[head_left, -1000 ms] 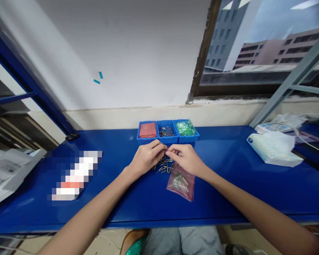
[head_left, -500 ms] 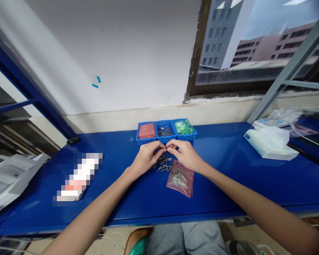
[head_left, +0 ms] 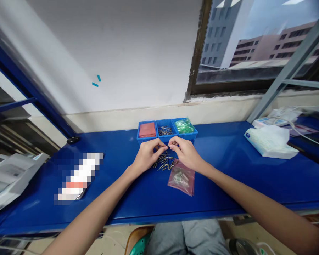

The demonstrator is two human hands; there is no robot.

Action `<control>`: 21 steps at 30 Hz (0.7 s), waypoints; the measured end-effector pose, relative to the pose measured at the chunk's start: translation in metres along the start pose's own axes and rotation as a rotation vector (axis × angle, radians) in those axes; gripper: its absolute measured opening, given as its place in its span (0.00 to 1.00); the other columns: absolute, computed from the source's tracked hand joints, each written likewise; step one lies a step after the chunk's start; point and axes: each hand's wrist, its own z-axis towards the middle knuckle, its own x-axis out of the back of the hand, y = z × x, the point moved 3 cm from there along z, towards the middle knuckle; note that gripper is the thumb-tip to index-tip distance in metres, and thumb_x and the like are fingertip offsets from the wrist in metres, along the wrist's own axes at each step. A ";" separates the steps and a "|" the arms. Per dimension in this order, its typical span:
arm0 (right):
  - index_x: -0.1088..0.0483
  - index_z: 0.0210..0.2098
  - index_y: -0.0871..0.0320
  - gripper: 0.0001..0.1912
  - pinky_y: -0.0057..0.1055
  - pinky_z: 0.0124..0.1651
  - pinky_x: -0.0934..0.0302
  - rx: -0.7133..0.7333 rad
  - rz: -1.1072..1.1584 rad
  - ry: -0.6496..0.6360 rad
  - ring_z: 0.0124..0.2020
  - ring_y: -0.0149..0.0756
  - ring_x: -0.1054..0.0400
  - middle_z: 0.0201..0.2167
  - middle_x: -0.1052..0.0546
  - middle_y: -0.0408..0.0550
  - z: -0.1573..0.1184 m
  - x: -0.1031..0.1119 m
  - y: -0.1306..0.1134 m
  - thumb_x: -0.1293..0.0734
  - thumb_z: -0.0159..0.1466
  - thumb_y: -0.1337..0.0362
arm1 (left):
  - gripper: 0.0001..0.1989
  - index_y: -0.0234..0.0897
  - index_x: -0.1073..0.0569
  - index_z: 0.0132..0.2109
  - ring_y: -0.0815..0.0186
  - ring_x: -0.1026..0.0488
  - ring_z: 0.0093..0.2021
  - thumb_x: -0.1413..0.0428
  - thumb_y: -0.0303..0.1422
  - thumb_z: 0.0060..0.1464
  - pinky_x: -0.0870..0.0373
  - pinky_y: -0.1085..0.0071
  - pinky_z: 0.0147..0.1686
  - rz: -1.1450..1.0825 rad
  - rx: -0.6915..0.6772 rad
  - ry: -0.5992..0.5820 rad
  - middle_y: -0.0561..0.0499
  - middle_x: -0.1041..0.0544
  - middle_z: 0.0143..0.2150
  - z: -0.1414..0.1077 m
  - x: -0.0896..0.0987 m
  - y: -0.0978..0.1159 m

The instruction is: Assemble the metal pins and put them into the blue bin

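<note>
1. Left hand (head_left: 148, 153) and right hand (head_left: 185, 153) pinch one small piece (head_left: 168, 146) between them, above the desk (head_left: 143, 202).
2. Done, seemingly: bag (head_left: 181, 180), filled, toward the front edge.
3. Left: loose pins (head_left: 164, 163) behind it; more in the back-edge bin (head_left: 169, 138).

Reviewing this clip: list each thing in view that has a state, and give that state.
Left hand: pinching a small thin piece
Right hand: pinching at that piece
Pink bag: lying on the table, filled
Metal pins: loosely heaped
Left bin: holding pink bags
Middle bin: holding pins
Right bin: holding green packets
Tissue pack: open, tissue protruding
</note>
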 end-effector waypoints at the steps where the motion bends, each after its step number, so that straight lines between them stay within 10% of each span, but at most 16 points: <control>1: 0.34 0.35 0.57 0.06 0.30 0.39 0.41 0.009 -0.010 0.001 0.34 0.34 0.32 0.33 0.27 0.45 0.000 -0.001 0.001 0.41 0.69 0.69 | 0.07 0.36 0.23 0.37 0.72 0.29 0.27 0.41 0.34 0.62 0.34 0.77 0.31 0.006 -0.002 -0.004 0.54 0.21 0.32 0.000 0.000 0.000; 16: 0.30 0.40 0.57 0.10 0.34 0.47 0.38 0.167 -0.164 -0.029 0.42 0.38 0.30 0.39 0.24 0.49 -0.003 -0.002 -0.003 0.43 0.73 0.65 | 0.07 0.36 0.25 0.39 0.70 0.26 0.32 0.43 0.35 0.64 0.29 0.74 0.37 0.039 -0.064 0.006 0.53 0.21 0.34 0.001 0.002 -0.002; 21: 0.28 0.41 0.57 0.12 0.38 0.48 0.38 0.192 -0.314 0.041 0.43 0.41 0.31 0.39 0.24 0.52 0.010 0.010 0.003 0.43 0.73 0.64 | 0.11 0.36 0.27 0.51 0.65 0.27 0.45 0.44 0.33 0.64 0.26 0.69 0.41 0.191 -0.091 0.204 0.44 0.29 0.50 0.000 0.012 0.000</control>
